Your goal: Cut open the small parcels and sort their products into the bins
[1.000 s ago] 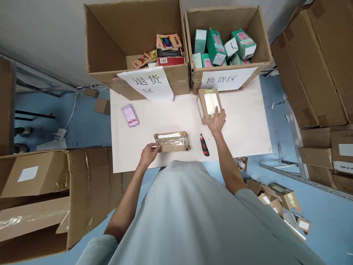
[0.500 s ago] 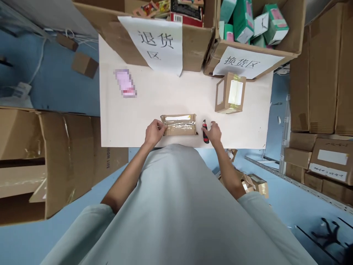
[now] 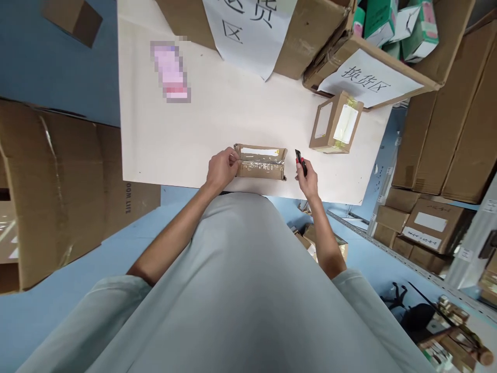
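A small taped cardboard box (image 3: 261,170) lies flat near the front edge of the white table, with a white label strip along its far side and clear tape across its top. My left hand (image 3: 223,168) is closed at its left end, thumb and fingers pinching the edge there. To the right of the box, apart from it, my right hand (image 3: 308,181) grips a black and red utility knife (image 3: 301,162). The knife's tip points away from me and a little to the left.
Farther right stands a taped carton (image 3: 337,124) with white labels. Large open boxes with handwritten paper signs (image 3: 365,77) line the back; green packages (image 3: 382,23) fill the right one. A blurred pink item (image 3: 171,72) lies on the white table (image 3: 155,150) at left. Large cardboard (image 3: 70,191) stands left.
My right hand has closed around the utility knife and picked it up from the table. My left hand stays at the box's left end. The view has turned and shifted.
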Available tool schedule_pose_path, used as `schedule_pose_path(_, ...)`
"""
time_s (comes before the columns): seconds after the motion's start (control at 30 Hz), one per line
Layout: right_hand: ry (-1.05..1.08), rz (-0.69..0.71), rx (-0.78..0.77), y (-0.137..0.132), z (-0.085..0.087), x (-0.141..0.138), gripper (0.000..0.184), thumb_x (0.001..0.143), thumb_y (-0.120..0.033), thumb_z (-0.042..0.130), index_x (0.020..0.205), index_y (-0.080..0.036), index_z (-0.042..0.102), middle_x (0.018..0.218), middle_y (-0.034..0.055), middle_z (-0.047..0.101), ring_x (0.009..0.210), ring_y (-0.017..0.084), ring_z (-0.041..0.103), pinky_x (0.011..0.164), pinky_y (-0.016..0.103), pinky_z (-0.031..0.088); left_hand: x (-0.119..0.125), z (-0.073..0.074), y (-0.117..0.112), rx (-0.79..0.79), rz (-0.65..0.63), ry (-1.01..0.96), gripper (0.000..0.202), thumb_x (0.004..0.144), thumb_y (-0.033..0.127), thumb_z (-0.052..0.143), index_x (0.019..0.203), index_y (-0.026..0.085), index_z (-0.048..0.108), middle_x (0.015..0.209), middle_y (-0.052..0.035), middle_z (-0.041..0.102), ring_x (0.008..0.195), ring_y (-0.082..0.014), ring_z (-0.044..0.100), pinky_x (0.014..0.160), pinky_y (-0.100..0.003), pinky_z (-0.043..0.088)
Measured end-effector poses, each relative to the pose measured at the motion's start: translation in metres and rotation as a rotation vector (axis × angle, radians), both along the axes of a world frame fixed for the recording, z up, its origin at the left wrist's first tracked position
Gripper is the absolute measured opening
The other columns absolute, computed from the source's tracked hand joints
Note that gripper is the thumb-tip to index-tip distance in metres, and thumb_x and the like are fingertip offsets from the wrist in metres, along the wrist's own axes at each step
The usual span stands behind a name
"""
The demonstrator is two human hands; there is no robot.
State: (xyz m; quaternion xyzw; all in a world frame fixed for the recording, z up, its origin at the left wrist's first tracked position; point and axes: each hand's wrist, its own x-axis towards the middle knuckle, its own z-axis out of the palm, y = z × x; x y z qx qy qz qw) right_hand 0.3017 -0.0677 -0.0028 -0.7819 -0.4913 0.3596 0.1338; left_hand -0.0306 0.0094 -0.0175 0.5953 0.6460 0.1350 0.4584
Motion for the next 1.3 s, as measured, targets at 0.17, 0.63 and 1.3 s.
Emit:
schedule_pose_path(0.17,-0.074,0.424,0.016,0.03,0.055,-0.04,0.057,0.121,-0.065,0.037,0.148,-0.027,0.07,0.128,0.0102,0.083,0.113,0.032,0.079,0.096,0.037,0.058,0.001,-0.003,0.001,-0.04,0.029,-0.033,0.025,0.094,0.019,0.067,0.112,0.021,0.085,0.102,-0.0056,0.085,0.096,-0.0261,0.078,0.098,-0.038,0.06)
schedule_pose_path(0.63,-0.522,1.141,-0.159,0.091,0.042,-0.121,0.049,0.126,-0.04,0.03,0.158,-0.023,0.061,0.136,0.0204,0.077,0.107,0.034,0.079,0.087,0.042,0.051,-0.001,-0.005,0.002,-0.101,0.137,-0.077,0.032,0.092,0.012,0.067,0.112,0.02,0.089,0.096,-0.0048,0.087,0.092,-0.0244,0.079,0.092,-0.035,0.061)
schedule_pose_path(1.3,-0.622,1.192,-0.151,0.084,0.062,-0.139,0.052,0.112,-0.003,0.027,0.146,-0.011,0.065,0.129,0.0249,0.076,0.112,0.034,0.077,0.085,0.039,0.054,0.009,-0.002,0.006,-0.114,0.12,0.046,0.036,0.087,0.011,0.063,0.113,0.019,0.087,0.084,-0.0026,0.082,0.085,-0.023,0.075,0.089,-0.031,0.055)
